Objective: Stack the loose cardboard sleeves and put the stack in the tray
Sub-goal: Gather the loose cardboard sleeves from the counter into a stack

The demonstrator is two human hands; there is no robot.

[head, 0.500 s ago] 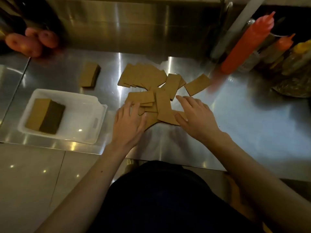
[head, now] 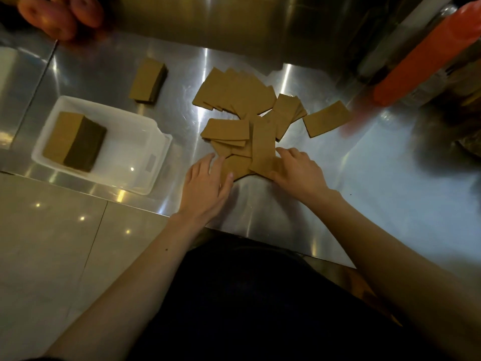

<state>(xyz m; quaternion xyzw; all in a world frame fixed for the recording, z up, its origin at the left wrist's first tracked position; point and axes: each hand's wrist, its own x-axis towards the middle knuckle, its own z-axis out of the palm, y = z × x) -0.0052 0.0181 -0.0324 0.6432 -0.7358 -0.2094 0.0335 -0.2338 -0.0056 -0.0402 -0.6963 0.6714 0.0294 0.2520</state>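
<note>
1. Head view is looking down on a shiny stainless-steel counter [head: 325,204] with two bare hands working at the near edge of a pile of flat brown cardboard sleeves [head: 250,121].
2. Left hand [head: 205,183] is lying palm down, fingers spread flat, fingertips touching the near-left sleeves of the pile; it is not gripping anything.
3. Right hand [head: 296,173] is resting palm down on the near-right side of the pile, fingers pressing on one long sleeve [head: 263,147] that is lying across the others; whether it is pinching that sleeve, cannot tell.
4. Both hands are sitting apart, one on each side of the pile's near corner.
5. Loose sleeves are overlapping too much for an exact count; roughly a dozen or more are showing, fanned at the far side, crossed at the near side.
6. One single sleeve [head: 326,122] is lying apart at the right of the pile.
7. One white rectangular plastic tray [head: 153,157] is sitting on the counter to the left of the pile, holding one neat stack of sleeves [head: 74,140].
8. One second neat stack [head: 148,80] is sitting on the counter beyond the tray, outside it.
9. One orange squeeze bottle [head: 426,56] is leaning at far right, blurred.
10. Two or three reddish round items [head: 59,14] are showing at far left, too blurred to name.
</note>
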